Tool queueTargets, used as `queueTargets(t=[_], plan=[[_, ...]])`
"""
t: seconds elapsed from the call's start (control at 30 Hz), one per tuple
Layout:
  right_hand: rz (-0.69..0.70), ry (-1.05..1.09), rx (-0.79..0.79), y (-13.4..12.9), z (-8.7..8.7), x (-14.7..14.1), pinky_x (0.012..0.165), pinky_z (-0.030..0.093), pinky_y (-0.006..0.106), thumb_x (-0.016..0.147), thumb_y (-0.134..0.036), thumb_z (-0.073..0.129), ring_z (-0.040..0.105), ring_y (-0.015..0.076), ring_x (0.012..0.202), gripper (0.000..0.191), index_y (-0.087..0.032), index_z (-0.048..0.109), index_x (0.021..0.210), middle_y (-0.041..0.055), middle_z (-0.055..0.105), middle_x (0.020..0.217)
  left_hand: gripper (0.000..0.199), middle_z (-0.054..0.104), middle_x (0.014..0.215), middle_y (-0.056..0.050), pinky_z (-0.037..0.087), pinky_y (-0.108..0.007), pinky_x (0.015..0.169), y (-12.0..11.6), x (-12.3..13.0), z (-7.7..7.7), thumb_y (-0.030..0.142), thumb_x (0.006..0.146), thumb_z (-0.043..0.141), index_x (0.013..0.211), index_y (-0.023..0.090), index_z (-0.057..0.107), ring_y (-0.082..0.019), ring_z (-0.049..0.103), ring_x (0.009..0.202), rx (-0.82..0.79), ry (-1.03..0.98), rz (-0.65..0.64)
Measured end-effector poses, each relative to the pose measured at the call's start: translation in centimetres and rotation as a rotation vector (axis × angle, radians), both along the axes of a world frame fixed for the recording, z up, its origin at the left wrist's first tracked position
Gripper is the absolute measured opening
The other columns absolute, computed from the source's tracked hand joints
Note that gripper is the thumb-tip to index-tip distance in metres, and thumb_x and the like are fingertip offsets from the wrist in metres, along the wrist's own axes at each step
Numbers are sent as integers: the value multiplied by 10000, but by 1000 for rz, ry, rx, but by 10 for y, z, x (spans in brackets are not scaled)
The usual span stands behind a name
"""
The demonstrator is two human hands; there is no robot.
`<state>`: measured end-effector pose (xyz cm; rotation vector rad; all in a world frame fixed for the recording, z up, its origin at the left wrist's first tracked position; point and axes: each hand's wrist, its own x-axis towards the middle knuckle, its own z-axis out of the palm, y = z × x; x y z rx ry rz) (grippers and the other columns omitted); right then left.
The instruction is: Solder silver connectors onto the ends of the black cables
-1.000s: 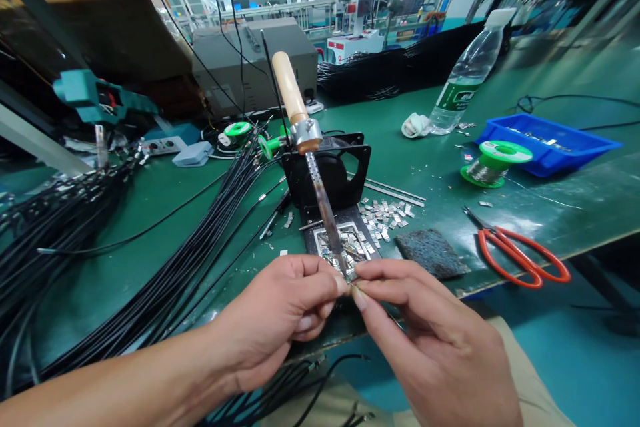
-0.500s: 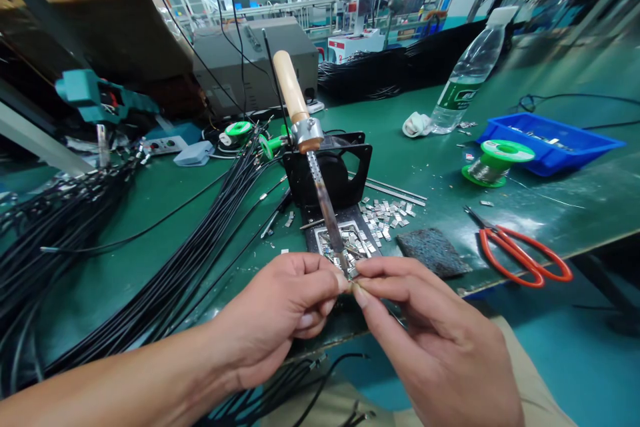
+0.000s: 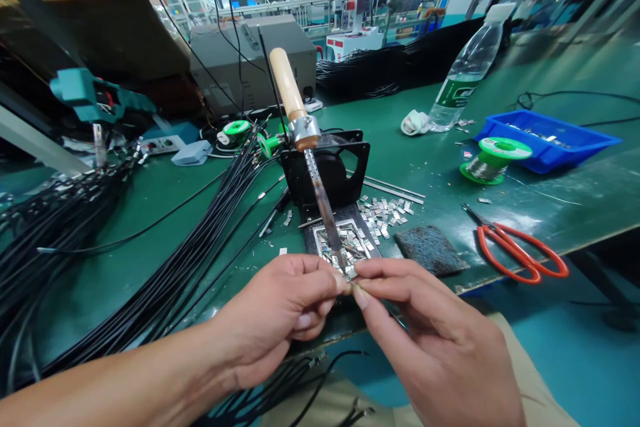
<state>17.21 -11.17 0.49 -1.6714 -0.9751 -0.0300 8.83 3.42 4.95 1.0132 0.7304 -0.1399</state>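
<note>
A soldering iron (image 3: 326,210) with a wooden handle is held tip-down in a stand, its tip just above where my hands meet. My left hand (image 3: 285,300) pinches something tiny between thumb and forefinger; the fingertips hide it. Opposite, fingertips nearly touching the left ones, my right hand (image 3: 430,333) is closed in a pinch too. A thin dark strand shows below its thumb, but what it grips is mostly hidden. Behind the fingers, a shallow metal tray (image 3: 320,232) holds many small metal pieces, and more metal pieces (image 3: 385,213) lie scattered to its right.
A black fan (image 3: 325,177) stands behind the tray. Black cables (image 3: 200,247) stretch along the left. At right are a dark abrasive pad (image 3: 430,250), red-handled scissors (image 3: 520,250), a solder spool (image 3: 493,163), a blue bin (image 3: 555,153) and a water bottle (image 3: 463,83).
The view has shifted very slightly, so the bench things sit a little further left and up. Both hands keep the same pinch under the iron's tip.
</note>
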Motion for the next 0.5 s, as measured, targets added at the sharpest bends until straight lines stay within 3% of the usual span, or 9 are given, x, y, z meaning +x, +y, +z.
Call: queueTargets(t=[0.5], plan=[[-10, 67, 1, -1, 2, -4, 873, 580, 97, 902, -139, 658, 727, 38, 851, 106, -232, 691, 863, -52, 720, 1021, 232, 414, 506, 64, 127, -170, 407, 4, 1, 2, 153, 684, 708, 586, 142, 498, 4, 221, 389, -94, -24, -4]])
